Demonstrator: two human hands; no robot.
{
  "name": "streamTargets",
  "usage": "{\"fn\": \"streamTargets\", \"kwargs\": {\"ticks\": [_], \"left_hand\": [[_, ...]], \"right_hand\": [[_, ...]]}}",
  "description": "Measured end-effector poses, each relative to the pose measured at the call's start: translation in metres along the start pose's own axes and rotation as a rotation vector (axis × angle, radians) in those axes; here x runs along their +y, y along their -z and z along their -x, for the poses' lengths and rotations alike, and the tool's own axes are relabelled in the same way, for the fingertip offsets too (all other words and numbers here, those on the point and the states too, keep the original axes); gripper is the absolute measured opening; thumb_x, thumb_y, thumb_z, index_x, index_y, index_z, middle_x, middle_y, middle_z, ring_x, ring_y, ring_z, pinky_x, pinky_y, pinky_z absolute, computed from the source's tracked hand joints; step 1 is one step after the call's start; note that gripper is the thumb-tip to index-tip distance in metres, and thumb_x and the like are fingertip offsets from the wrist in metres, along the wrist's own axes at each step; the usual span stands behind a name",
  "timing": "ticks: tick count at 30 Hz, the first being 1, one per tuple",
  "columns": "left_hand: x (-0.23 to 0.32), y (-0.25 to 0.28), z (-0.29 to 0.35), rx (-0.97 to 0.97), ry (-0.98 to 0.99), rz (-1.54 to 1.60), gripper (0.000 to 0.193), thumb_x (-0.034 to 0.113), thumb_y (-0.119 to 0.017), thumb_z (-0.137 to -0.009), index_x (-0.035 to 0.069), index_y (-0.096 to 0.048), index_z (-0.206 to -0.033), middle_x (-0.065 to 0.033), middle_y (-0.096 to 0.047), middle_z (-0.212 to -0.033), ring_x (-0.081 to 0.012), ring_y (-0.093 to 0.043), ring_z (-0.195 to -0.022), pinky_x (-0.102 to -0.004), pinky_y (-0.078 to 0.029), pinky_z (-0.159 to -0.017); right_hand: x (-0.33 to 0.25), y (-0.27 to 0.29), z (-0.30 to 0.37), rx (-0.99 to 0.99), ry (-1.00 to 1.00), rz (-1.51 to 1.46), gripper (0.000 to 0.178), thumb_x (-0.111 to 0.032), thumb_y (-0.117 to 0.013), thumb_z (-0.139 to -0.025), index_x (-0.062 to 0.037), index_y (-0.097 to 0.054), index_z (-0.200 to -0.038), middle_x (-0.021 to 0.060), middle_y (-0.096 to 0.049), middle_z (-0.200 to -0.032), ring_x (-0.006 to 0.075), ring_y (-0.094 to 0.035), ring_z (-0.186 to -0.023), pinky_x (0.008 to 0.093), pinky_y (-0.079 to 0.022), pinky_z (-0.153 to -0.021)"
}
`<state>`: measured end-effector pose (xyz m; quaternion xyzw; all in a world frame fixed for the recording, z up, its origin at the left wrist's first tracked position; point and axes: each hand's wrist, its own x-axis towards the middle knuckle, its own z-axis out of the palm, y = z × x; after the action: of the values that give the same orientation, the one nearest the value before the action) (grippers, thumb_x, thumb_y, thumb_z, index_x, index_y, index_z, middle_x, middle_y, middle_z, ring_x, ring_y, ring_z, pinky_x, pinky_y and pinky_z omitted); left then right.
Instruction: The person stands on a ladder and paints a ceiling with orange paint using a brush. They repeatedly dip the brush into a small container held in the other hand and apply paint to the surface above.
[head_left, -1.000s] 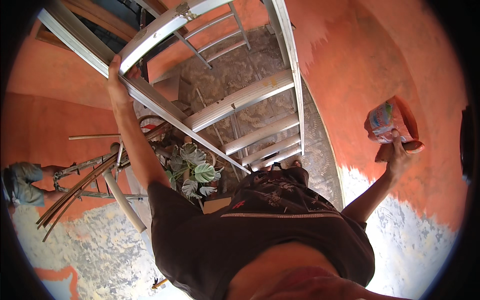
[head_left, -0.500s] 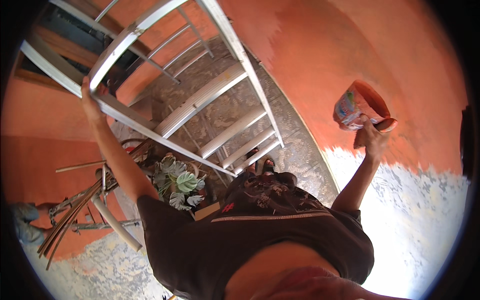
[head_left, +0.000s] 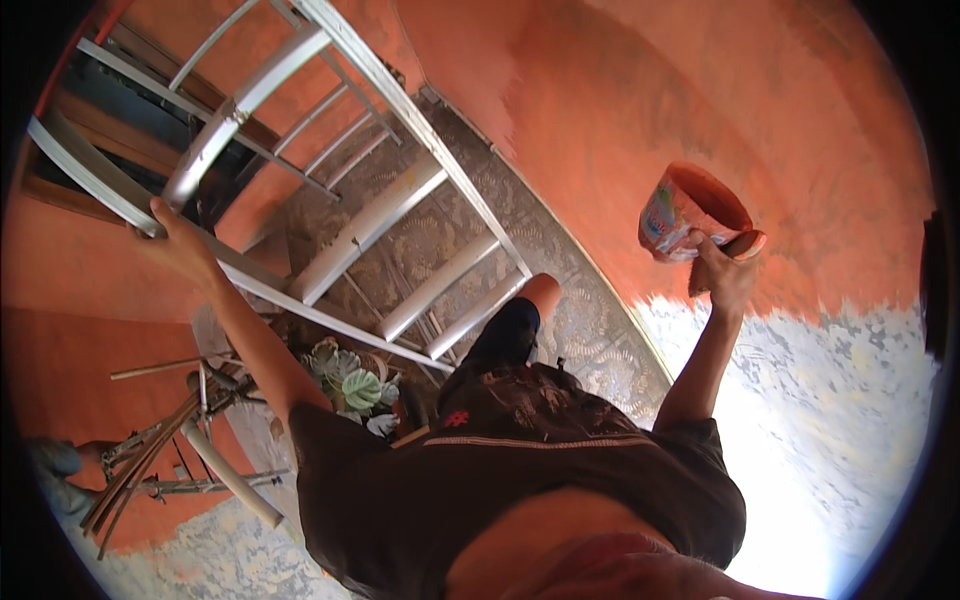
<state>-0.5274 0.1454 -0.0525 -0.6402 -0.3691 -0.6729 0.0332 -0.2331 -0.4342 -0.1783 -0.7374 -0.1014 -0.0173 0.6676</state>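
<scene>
My left hand (head_left: 183, 245) is closed round the side rail of an aluminium stepladder (head_left: 372, 235), high up on its left side. Out to the right, my right hand (head_left: 732, 280) grips a small paint bucket (head_left: 668, 222) by its rim, the thumb against its wall. Orange paint coats the bucket's inside and smears its printed outside. Pressed against the bucket in the same hand is what looks like a paintbrush (head_left: 745, 244), its dark end pointing down. One of my knees (head_left: 541, 292) is raised close to the ladder's lower rungs.
An orange wall (head_left: 600, 90) runs along the right, with ragged paint edges over a patchy white part (head_left: 850, 400). Patterned tiles (head_left: 590, 300) cover the floor. At left are a leafy plant (head_left: 358, 388), a bundle of thin strips (head_left: 140, 455) on a frame, and a window (head_left: 130, 120).
The ladder has shifted left in view. My knee has come up near the lower rungs, where my feet showed before. The bucket sits slightly further left, still in my right hand.
</scene>
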Motion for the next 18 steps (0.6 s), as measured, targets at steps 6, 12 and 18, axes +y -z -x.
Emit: {"fn": "streamTargets", "kwargs": {"ticks": [6, 12, 18], "left_hand": [[0.033, -0.019, -0.003, 0.058, 0.228, 0.072, 0.069, 0.038, -0.073, -0.091, -0.01, -0.049, -0.134, -0.028, -0.056, -0.129, -0.0407, -0.055, -0.12, -0.0491, -0.045, -0.1], [0.007, -0.03, 0.009, 0.276, -0.207, -0.263, 0.066, 0.038, -0.071, -0.093, -0.003, -0.05, -0.139, -0.0247, -0.056, -0.135, -0.0412, -0.055, -0.121, -0.0499, -0.045, -0.1], [0.021, -0.036, 0.016, 0.343, -0.172, -0.115, 0.053, 0.029, -0.065, -0.098, -0.006, -0.051, -0.136, -0.0239, -0.056, -0.133, -0.0393, -0.054, -0.121, -0.0496, -0.043, -0.102]], "right_hand": [[-0.004, -0.003, -0.01, -0.016, -0.022, -0.046, 0.026, 0.002, -0.077, -0.079, 0.0082, -0.066, -0.101, 0.0049, -0.064, -0.068, 0.0077, -0.052, -0.046, 0.0256, -0.036, -0.035], [-0.017, -0.018, -0.035, -0.09, 0.009, -0.049, 0.04, 0.001, -0.078, -0.078, 0.0091, -0.061, -0.113, 0.0096, -0.068, -0.077, 0.0086, -0.051, -0.039, 0.0244, -0.036, -0.029], [-0.024, -0.055, -0.085, -0.132, -0.033, -0.078, 0.044, 0.002, -0.079, -0.077, 0.0073, -0.06, -0.117, 0.0099, -0.069, -0.082, 0.0085, -0.051, -0.04, 0.0242, -0.036, -0.028]]}}
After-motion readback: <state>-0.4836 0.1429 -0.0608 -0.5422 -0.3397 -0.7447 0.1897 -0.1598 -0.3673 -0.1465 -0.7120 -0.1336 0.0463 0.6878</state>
